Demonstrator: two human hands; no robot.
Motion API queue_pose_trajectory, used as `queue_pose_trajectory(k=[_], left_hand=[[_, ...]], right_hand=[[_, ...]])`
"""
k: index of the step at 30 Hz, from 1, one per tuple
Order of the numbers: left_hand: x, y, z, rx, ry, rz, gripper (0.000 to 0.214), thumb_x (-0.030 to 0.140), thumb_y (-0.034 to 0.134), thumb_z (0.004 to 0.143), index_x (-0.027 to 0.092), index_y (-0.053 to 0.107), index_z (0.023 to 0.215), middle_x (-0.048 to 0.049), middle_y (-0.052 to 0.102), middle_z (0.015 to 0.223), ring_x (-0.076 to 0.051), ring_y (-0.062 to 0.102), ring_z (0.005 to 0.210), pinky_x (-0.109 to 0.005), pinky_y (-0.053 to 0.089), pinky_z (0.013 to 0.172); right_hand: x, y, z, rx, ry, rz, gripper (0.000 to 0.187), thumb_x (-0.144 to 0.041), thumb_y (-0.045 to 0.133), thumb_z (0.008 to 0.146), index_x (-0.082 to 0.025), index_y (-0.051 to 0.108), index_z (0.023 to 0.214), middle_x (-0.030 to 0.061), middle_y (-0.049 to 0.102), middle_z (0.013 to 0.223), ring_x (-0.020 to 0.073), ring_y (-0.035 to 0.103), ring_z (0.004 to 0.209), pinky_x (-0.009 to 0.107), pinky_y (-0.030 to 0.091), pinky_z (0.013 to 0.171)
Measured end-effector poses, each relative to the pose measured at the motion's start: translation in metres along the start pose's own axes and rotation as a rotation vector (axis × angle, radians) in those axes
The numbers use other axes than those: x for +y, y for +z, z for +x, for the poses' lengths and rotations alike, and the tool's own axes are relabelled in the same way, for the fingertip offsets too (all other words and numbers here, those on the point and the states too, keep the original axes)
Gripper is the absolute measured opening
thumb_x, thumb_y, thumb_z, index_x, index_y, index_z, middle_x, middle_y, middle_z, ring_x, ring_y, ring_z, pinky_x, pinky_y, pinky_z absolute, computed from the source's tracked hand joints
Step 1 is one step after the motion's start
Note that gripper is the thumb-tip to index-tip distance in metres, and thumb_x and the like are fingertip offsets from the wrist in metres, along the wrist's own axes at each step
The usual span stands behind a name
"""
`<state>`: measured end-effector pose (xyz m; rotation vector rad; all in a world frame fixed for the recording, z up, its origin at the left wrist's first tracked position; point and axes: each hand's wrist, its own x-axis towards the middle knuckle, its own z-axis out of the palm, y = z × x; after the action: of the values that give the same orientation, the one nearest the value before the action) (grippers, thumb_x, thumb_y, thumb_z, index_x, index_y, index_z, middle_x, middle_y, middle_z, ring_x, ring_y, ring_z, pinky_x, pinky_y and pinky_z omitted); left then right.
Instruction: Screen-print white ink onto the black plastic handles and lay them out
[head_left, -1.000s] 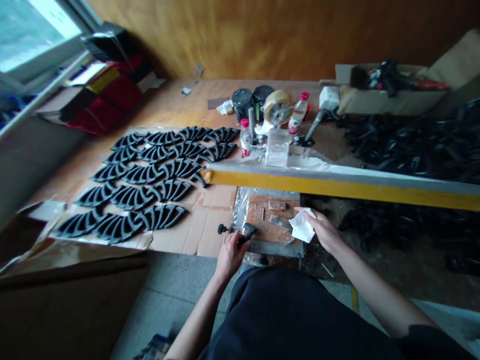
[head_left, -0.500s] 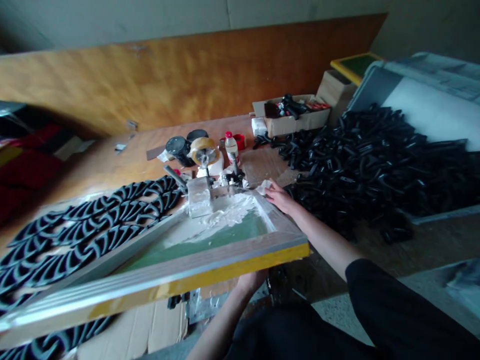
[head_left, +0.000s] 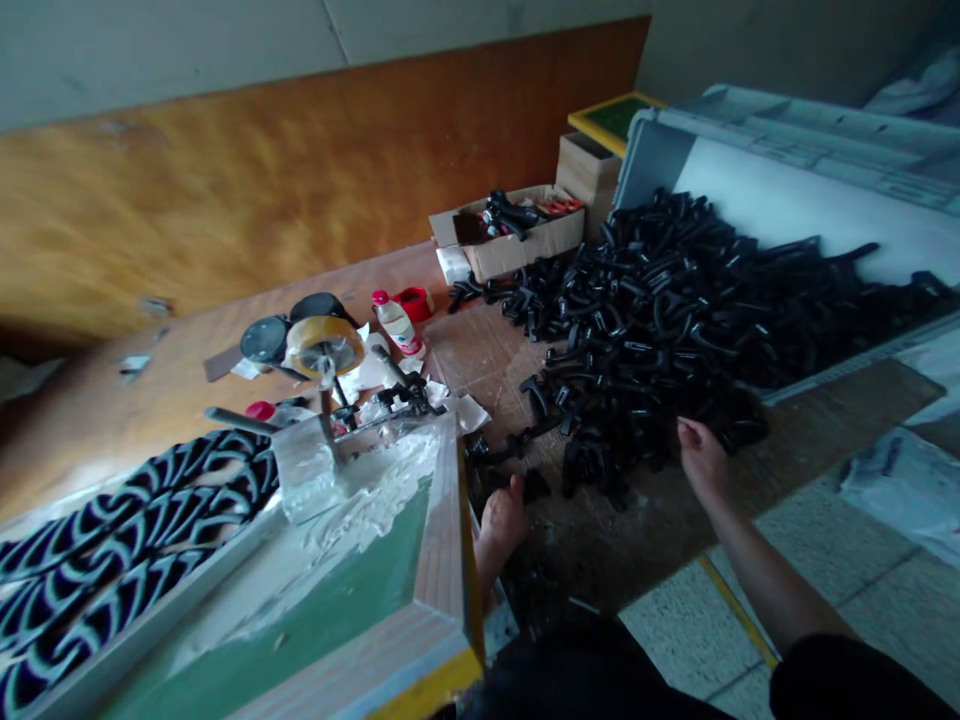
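My left hand (head_left: pixel 501 525) is just right of the screen-printing frame (head_left: pixel 442 560), thumb up and fingers curled. A black plastic part (head_left: pixel 535 487) shows beyond the thumb and appears to be in its grip. My right hand (head_left: pixel 703 458) reaches to the near side of a heap of black plastic parts (head_left: pixel 645 350). Its fingers are pinched together, and what they hold, if anything, is lost against the dark parts. White paste (head_left: pixel 367 500) lies over the green mesh (head_left: pixel 345 610) of the frame, and a plastic-wrapped block (head_left: pixel 307 470) sits at its far end.
Rows of curved black parts (head_left: pixel 142 530) lie at left. Behind the frame are a tape roll (head_left: pixel 324 346), a red-capped bottle (head_left: pixel 399 325) and dark jars (head_left: pixel 264 340). A cardboard box (head_left: pixel 529 250) stands farther back. A tipped grey crate (head_left: pixel 795 130) spills the heap at right.
My right hand has left the frame's far right corner and moved right to the heap. My left hand has come out from under the frame. The view has turned right.
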<state>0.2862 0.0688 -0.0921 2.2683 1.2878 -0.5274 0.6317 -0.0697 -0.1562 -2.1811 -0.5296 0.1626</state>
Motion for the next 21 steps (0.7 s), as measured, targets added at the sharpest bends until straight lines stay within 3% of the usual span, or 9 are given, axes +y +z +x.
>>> queue_pose_trajectory(k=[3, 6, 8, 14, 17, 21], left_hand=[[-0.001, -0.007, 0.027, 0.107, 0.015, -0.042, 0.043, 0.017, 0.048, 0.087, 0.008, 0.049, 0.129, -0.0169, 0.07, 0.104, -0.025, 0.066, 0.101, -0.033, 0.048, 0.087], [-0.001, -0.014, 0.052, 0.187, 0.04, -0.085, 0.042, 0.018, 0.049, 0.088, 0.01, 0.05, 0.129, -0.0163, 0.069, 0.106, -0.024, 0.066, 0.102, -0.032, 0.048, 0.088], [0.0, -0.018, 0.064, 0.22, 0.048, -0.098, 0.039, 0.02, 0.048, 0.089, 0.011, 0.051, 0.128, -0.0155, 0.068, 0.11, -0.023, 0.065, 0.105, -0.031, 0.047, 0.09], [0.003, -0.031, 0.067, 0.325, 0.069, -0.127, 0.031, 0.027, 0.049, 0.091, 0.017, 0.061, 0.118, -0.0108, 0.069, 0.113, -0.02, 0.062, 0.11, -0.028, 0.045, 0.094], [0.002, -0.045, 0.068, 0.41, 0.049, -0.113, 0.03, 0.027, 0.041, 0.095, 0.019, 0.063, 0.113, -0.0093, 0.067, 0.114, -0.019, 0.06, 0.111, -0.029, 0.043, 0.097], [0.003, -0.066, 0.081, 0.44, -0.018, -0.075, 0.03, 0.024, 0.04, 0.094, 0.02, 0.064, 0.112, -0.0098, 0.067, 0.111, -0.021, 0.064, 0.098, -0.032, 0.049, 0.085]], right_hand=[[0.018, 0.02, 0.004, -0.034, 0.045, -0.007, 0.058, -0.06, 0.042, 0.084, -0.016, 0.064, 0.114, 0.016, 0.064, 0.115, 0.0296, 0.056, 0.111, 0.048, 0.041, 0.099], [0.004, 0.038, -0.006, -0.059, 0.013, -0.009, 0.067, -0.065, 0.046, 0.08, -0.017, 0.057, 0.125, 0.0158, 0.056, 0.126, 0.0304, 0.047, 0.122, 0.047, 0.036, 0.104], [-0.011, 0.042, -0.016, -0.094, 0.052, -0.012, 0.069, -0.065, 0.049, 0.078, -0.019, 0.053, 0.129, 0.0149, 0.054, 0.127, 0.0307, 0.05, 0.118, 0.046, 0.039, 0.1], [-0.038, 0.047, -0.053, -0.276, 0.172, -0.037, 0.062, -0.055, 0.054, 0.077, -0.023, 0.043, 0.128, 0.0095, 0.061, 0.109, 0.0297, 0.061, 0.094, 0.043, 0.045, 0.085], [-0.042, 0.057, -0.072, -0.285, 0.202, -0.034, 0.064, -0.055, 0.056, 0.074, -0.019, 0.041, 0.124, 0.0118, 0.06, 0.108, 0.0313, 0.061, 0.093, 0.043, 0.045, 0.083], [-0.031, 0.064, -0.081, -0.275, 0.189, 0.111, 0.063, -0.058, 0.058, 0.072, -0.022, 0.04, 0.12, 0.0094, 0.06, 0.107, 0.0297, 0.061, 0.095, 0.043, 0.046, 0.086]])
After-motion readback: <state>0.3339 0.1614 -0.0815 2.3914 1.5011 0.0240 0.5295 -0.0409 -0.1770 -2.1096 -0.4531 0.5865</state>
